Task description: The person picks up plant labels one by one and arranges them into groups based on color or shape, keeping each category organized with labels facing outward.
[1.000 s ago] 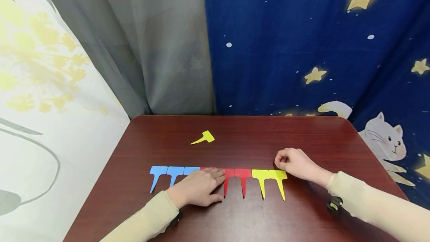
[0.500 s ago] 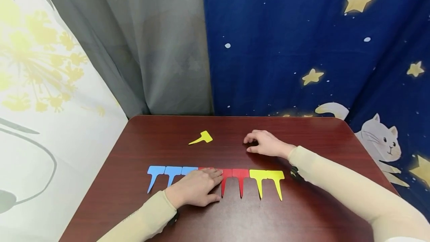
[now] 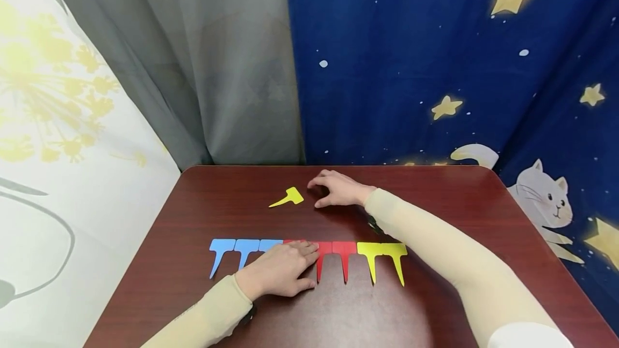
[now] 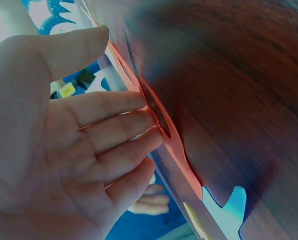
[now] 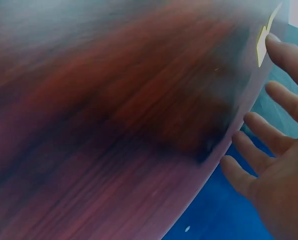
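A row of T-shaped plant labels lies across the table: blue labels (image 3: 222, 245) at the left, red labels (image 3: 344, 247) in the middle, two yellow labels (image 3: 369, 249) at the right. My left hand (image 3: 280, 270) rests with extended fingers on the row, hiding part of the blue and red ones. In the left wrist view those fingertips touch a red label (image 4: 182, 162). A single yellow label (image 3: 294, 196) lies apart behind the row. Just right of it hovers my right hand (image 3: 338, 189), fingers relaxed and spread, holding nothing; the right wrist view has this label (image 5: 261, 47) near the thumb.
The dark wooden table (image 3: 232, 203) has rounded far corners. Behind it hang a grey curtain (image 3: 242, 69) and a blue curtain (image 3: 377, 95) with stars. A white patterned wall or cloth (image 3: 96, 203) borders the left side.
My right hand has moved left and farther back, from beside the row's yellow end to near the loose yellow label. The left hand stays on the row.
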{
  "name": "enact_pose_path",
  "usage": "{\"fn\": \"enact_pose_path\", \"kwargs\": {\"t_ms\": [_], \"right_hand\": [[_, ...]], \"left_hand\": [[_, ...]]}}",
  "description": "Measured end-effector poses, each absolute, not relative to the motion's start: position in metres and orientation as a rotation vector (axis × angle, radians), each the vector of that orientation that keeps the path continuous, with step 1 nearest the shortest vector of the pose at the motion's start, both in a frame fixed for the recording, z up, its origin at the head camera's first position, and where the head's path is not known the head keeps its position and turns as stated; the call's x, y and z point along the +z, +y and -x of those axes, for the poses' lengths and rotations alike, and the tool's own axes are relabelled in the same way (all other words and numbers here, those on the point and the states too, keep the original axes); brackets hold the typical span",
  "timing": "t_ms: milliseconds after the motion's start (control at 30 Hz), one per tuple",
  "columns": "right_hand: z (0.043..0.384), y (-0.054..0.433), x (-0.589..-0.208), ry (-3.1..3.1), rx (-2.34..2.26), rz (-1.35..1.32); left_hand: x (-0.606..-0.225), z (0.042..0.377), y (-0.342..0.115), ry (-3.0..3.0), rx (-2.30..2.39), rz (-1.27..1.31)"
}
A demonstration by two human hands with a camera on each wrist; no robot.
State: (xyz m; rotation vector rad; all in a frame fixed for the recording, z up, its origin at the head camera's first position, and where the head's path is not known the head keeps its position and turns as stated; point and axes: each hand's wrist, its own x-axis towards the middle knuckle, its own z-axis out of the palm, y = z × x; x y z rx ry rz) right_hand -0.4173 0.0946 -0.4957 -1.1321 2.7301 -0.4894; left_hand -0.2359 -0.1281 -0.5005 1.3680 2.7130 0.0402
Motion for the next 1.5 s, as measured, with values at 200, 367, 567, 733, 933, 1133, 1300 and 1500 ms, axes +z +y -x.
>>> {"fn": "enact_pose_path", "kwargs": {"t_ms": [200, 367, 567, 733, 933, 1133, 1300, 1500], "right_hand": [[0.426, 0.063, -0.496, 2.702, -0.431, 1.132], [0.429, 0.045, -0.496, 2.714, -0.375, 1.142], [0.433, 0.038, -0.500, 2.734, -0.248, 1.127], [0.436, 0.035, -0.501, 2.754, -0.208, 1.101], [0.438, 0.030, -0.496, 2.740, -0.233, 1.031], [0.439, 0.027, -0.491, 2.721, -0.319, 0.940], [0.443, 0.029, -0.498, 2.647, -0.580, 0.922], [0.446, 0.039, -0.504, 2.454, -0.992, 0.897]], "left_hand": [[-0.498, 0.236, -0.129, 2.709, 0.043, -1.357], [-0.496, 0.236, -0.130, 2.722, 0.025, -1.360], [-0.499, 0.234, -0.131, 2.722, 0.048, -1.360], [-0.500, 0.233, -0.131, 2.732, 0.037, -1.379], [-0.499, 0.233, -0.130, 2.748, 0.022, -1.392], [-0.499, 0.234, -0.129, 2.748, 0.024, -1.397], [-0.498, 0.234, -0.128, 2.753, 0.005, -1.408], [-0.498, 0.235, -0.127, 2.743, -0.012, -1.407]]}}
